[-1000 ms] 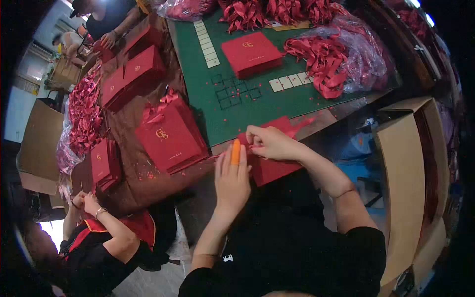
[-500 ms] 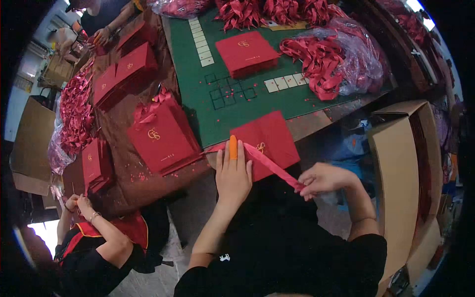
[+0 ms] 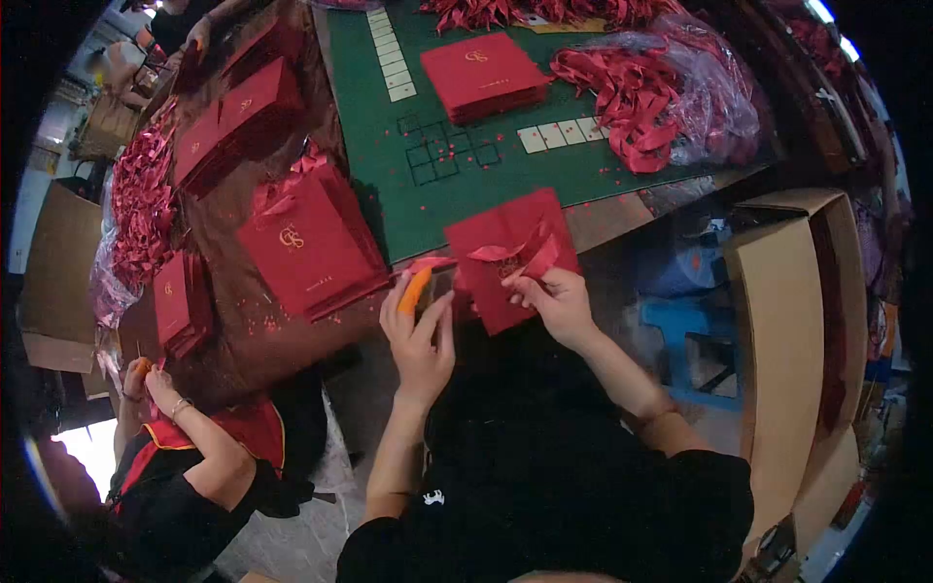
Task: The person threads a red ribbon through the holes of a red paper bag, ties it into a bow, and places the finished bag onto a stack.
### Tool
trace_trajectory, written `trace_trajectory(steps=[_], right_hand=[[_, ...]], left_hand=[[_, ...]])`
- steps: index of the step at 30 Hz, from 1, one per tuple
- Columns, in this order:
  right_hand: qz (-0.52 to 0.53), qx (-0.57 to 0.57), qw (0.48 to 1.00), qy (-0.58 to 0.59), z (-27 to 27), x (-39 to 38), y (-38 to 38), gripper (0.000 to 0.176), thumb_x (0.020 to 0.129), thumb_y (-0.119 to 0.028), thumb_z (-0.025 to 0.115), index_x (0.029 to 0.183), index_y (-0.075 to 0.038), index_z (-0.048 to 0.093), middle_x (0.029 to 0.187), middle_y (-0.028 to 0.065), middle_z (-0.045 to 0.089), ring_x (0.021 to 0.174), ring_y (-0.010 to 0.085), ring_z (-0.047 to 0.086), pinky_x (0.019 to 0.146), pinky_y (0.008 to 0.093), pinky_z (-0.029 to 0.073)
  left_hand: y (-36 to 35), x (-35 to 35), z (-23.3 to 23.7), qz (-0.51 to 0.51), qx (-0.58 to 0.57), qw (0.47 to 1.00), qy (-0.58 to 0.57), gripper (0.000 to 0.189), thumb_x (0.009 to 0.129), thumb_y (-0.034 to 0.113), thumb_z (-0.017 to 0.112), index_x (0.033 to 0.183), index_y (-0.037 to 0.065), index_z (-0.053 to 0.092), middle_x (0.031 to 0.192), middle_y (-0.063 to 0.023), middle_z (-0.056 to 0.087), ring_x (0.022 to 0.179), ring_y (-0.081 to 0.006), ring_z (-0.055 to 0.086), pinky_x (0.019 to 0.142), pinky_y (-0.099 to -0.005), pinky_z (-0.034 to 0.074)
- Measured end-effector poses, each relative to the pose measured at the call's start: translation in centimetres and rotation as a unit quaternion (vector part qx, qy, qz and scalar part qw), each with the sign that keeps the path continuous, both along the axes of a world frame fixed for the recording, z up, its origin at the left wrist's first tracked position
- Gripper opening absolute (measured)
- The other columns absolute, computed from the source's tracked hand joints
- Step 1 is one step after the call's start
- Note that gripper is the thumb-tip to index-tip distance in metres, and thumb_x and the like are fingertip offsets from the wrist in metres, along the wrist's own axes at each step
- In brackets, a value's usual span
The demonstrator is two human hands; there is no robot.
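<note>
A red paper bag (image 3: 496, 301) with a gold logo lies at the table's near edge, reaching over it. Across its upper part runs a pink-red ribbon (image 3: 539, 255), looped and bunched over the logo. My right hand (image 3: 564, 309) is closed on the ribbon, pinching it between thumb and fingers above the bag. To the left of the bag, my left hand (image 3: 423, 340) is raised with bent, spread fingers, one wearing an orange finger cover (image 3: 415, 290). Another stretch of ribbon (image 3: 432, 263) touches its fingertips.
Stacked red bags (image 3: 484, 78) sit on the green mat (image 3: 379, 165), near ribbons in clear plastic (image 3: 714, 107). More bags (image 3: 311, 243) stand on the brown-covered table at left. A cardboard box (image 3: 777, 340) and blue stool (image 3: 671, 330) are at right. A co-worker's hands (image 3: 151, 384) work at lower left.
My right hand has moved left and up, bringing the ribbon over the bag, where it now forms a loop. My left hand has lifted off the bag and bent its fingers.
</note>
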State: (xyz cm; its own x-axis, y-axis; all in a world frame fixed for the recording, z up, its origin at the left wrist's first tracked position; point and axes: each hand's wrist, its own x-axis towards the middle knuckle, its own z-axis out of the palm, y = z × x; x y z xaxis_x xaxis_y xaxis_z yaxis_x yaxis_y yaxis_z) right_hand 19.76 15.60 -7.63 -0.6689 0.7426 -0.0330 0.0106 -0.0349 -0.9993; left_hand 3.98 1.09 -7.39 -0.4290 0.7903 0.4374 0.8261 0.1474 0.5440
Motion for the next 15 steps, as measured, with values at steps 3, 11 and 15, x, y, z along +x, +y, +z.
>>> trace_trajectory(steps=[3, 11, 15], right_hand=[[0.002, -0.080, 0.997, -0.004, 0.5, -0.3, 0.4, 0.015, 0.092, -0.012, 0.061, 0.098, -0.001, 0.069, 0.082, 0.0021, 0.066, 0.070, 0.0063, 0.058, 0.063, 0.0218, 0.046], [0.035, -0.068, 0.994, 0.076, 0.1, -0.5, 0.7, 0.013, 0.083, -0.004, 0.070, 0.094, -0.001, 0.066, 0.099, 0.0060, 0.066, 0.087, 0.0141, 0.062, 0.078, 0.0291, 0.050], [0.110, 0.069, 0.991, -0.022, 0.6, 0.0, 1.6, 0.016, 0.081, -0.012, 0.071, 0.090, -0.001, 0.064, 0.088, 0.0092, 0.067, 0.081, 0.0144, 0.063, 0.073, 0.0304, 0.050]], left_hand=[[-0.5, 0.9, 0.1, -0.029, -0.023, 0.999, 0.016, 0.024, 0.081, 0.006, 0.068, 0.105, 0.012, 0.068, 0.130, -0.0149, 0.052, 0.132, -0.0338, 0.037, 0.106, -0.0477, 0.027], [0.5, 2.1, -0.2, 0.001, -0.032, 0.999, -0.012, 0.021, 0.079, 0.010, 0.072, 0.100, 0.011, 0.071, 0.144, -0.0187, 0.038, 0.139, -0.0365, 0.027, 0.109, -0.0522, 0.022], [0.5, 2.1, -0.3, -0.005, -0.033, 0.998, -0.044, 0.019, 0.080, 0.013, 0.072, 0.099, 0.010, 0.071, 0.148, -0.0195, 0.032, 0.141, -0.0364, 0.023, 0.112, -0.0526, 0.016]])
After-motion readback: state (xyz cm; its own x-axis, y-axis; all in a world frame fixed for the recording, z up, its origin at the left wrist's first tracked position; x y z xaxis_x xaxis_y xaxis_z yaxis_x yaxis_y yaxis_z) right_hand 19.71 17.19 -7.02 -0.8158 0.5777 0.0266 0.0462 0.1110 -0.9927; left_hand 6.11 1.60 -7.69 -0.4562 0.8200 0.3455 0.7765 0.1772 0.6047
